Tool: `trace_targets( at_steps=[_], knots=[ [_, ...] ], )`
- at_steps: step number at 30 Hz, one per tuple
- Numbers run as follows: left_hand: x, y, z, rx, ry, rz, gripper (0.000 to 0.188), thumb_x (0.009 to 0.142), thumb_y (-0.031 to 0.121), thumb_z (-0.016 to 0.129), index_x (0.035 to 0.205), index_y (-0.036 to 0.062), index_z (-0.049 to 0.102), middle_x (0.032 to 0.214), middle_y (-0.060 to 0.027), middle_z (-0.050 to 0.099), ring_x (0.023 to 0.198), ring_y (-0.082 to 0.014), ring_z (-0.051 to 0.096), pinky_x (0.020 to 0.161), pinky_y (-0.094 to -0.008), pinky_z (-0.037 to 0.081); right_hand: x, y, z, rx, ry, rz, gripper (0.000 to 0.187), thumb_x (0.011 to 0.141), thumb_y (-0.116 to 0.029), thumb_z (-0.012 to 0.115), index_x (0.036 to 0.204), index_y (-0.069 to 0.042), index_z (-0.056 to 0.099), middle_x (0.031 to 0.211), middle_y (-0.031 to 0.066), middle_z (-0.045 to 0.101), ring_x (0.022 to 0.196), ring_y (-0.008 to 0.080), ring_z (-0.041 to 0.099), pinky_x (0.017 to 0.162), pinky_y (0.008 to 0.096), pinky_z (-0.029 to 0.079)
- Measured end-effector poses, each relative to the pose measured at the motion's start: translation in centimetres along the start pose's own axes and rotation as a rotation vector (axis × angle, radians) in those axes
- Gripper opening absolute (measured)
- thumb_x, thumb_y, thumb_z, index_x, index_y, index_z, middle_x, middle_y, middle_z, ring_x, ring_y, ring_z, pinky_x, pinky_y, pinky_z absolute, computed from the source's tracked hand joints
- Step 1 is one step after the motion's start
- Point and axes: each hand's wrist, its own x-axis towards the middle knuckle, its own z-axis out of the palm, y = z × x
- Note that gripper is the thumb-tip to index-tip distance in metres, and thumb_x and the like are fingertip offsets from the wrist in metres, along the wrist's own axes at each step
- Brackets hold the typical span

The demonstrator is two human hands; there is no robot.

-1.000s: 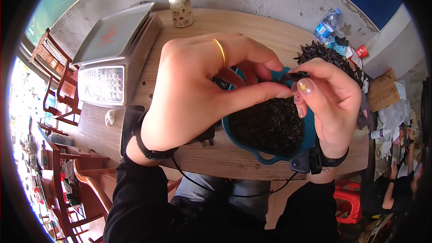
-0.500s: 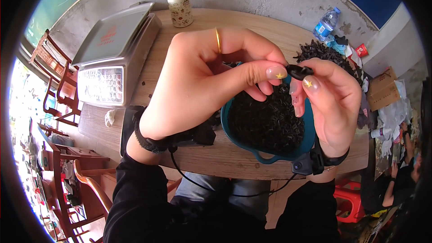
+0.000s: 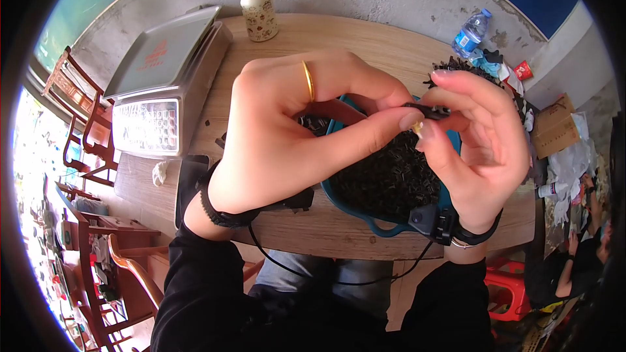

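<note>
A small dark, glossy piece [image 3: 433, 112], plastic by its look, is held between my two hands above a teal basin. My left hand [image 3: 293, 133], with a gold ring, pinches its left end between thumb and index finger. At the other end, my right hand [image 3: 486, 140] has its thumb and a curled finger against the piece, while another finger arches above. The fingertips partly hide the piece. Below lies the basin [image 3: 376, 227], holding many small black pieces [image 3: 391, 186]. A heap of similar dark pieces [image 3: 460, 68] rests on the table beyond my right hand.
On the wooden table [image 3: 326, 32], a scale [image 3: 163, 65] stands at the left and a red-capped bottle [image 3: 259, 13] at the back. A clear water bottle [image 3: 471, 34] is at the back right. Beyond the right edge are a cardboard box [image 3: 554, 130] and red stool [image 3: 507, 293].
Both hands have turned and drawn closer around the piece, which sits slightly lower and shows less. My right index finger has lifted away from it. My left hand has shifted slightly left and down.
</note>
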Motion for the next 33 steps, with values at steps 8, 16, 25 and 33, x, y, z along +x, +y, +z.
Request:
trace_targets(
  at_steps=[8, 16, 25, 33],
  knots=[
    [0.1, 0.5, 0.0, -0.331, -0.068, -0.268, 0.009, 0.071, -0.009, 0.064, 0.078, -0.0086, 0.06, 0.076, -0.0142, 0.059, 0.064, -0.0164, 0.06, 0.058, -0.0225, 0.049, 0.2, 0.2, -1.6, -0.215, -0.145, -0.311, 0.034, 0.064, 0.013, 0.068, 0.094, 0.009, 0.054, 0.083, 0.0185, 0.061, 0.074, 0.0214, 0.061, 0.064, 0.029, 0.051],
    [0.5, 0.8, 0.3, -0.405, -0.105, -0.358, 0.008, 0.069, -0.006, 0.067, 0.073, -0.0077, 0.06, 0.07, -0.0135, 0.059, 0.059, -0.0158, 0.058, 0.055, -0.0233, 0.046, 0.5, 0.4, -2.4, -0.321, -0.169, -0.544, 0.033, 0.065, 0.008, 0.07, 0.093, 0.009, 0.053, 0.075, 0.0201, 0.062, 0.062, 0.0226, 0.063, 0.051, 0.0268, 0.05],
    [0.0, 0.3, -0.3, -0.189, -0.149, 0.094, 0.017, 0.065, 0.003, 0.074, 0.074, -0.0044, 0.061, 0.07, -0.0141, 0.062, 0.061, -0.0191, 0.059, 0.054, -0.0252, 0.046, 0.8, 0.0, -2.5, -0.19, -0.284, -0.542, 0.042, 0.067, -0.001, 0.074, 0.101, 0.007, 0.05, 0.072, 0.0206, 0.061, 0.06, 0.0216, 0.061, 0.052, 0.0259, 0.049],
    [0.1, 0.7, -0.6, -0.175, -0.191, 0.135, 0.022, 0.064, 0.006, 0.076, 0.076, -0.0045, 0.062, 0.071, -0.0144, 0.062, 0.063, -0.0198, 0.06, 0.056, -0.0263, 0.047, 1.0, 0.0, -2.8, -0.141, -0.336, -0.54, 0.049, 0.065, -0.005, 0.075, 0.105, 0.006, 0.049, 0.076, 0.0195, 0.061, 0.062, 0.0222, 0.06, 0.051, 0.0261, 0.047]
  ],
)
